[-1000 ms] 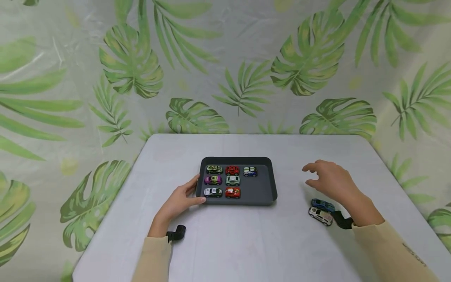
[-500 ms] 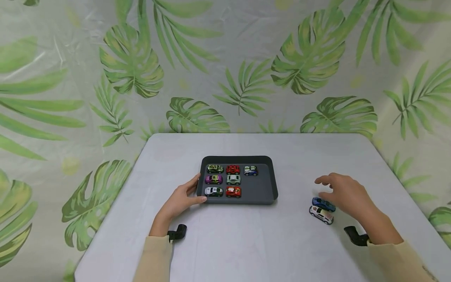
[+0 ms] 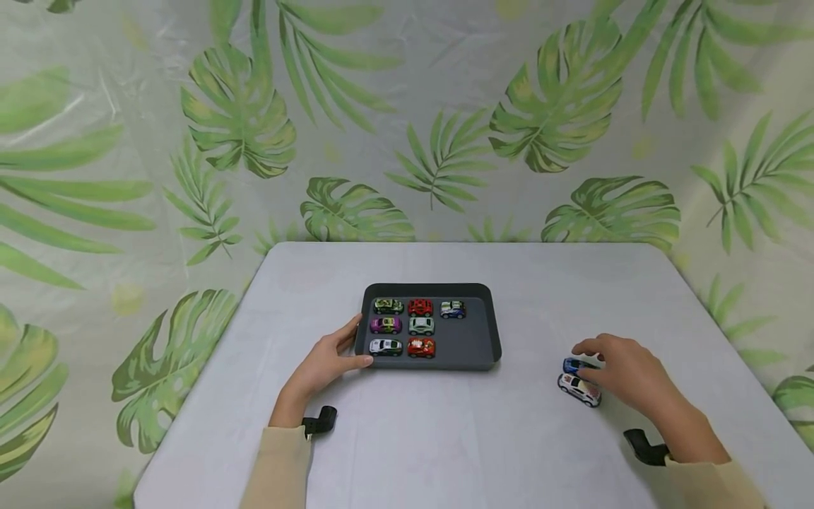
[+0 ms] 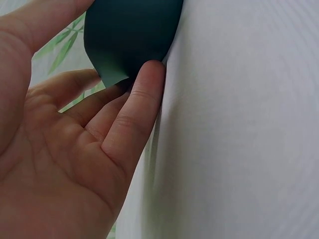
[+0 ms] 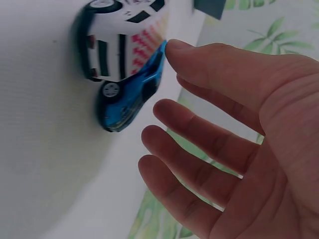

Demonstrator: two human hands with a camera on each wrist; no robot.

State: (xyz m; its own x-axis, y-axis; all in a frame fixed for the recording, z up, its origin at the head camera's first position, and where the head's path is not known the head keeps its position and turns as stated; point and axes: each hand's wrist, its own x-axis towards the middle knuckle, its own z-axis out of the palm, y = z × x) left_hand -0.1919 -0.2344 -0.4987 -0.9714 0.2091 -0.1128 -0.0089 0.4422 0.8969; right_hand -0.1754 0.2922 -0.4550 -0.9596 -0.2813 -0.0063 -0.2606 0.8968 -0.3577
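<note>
In the head view a dark grey tray (image 3: 467, 346) holds several small toy cars in rows. My left hand (image 3: 324, 364) grips its left side, thumb at the near corner; the left wrist view shows the fingers against the dark tray wall (image 4: 132, 35). Over at the right, a blue toy car (image 3: 572, 365) and a white toy car (image 3: 579, 390) lie side by side on the table. My right hand (image 3: 626, 367) hovers at the blue one with fingers loosely bent and partly covers it. In the right wrist view the thumb is close to the blue car (image 5: 124, 102), holding nothing.
Red (image 3: 420, 307), purple (image 3: 386, 325) and other toy cars occupy the left and middle of the tray, with a blue-white car (image 3: 453, 309) at the upper right. A white cloth covers the table (image 3: 445, 438). A leaf-patterned curtain (image 3: 439, 141) hangs behind.
My right hand has moved back toward me, slightly right and down, to the blue toy car. The left hand and the tray stay where they were.
</note>
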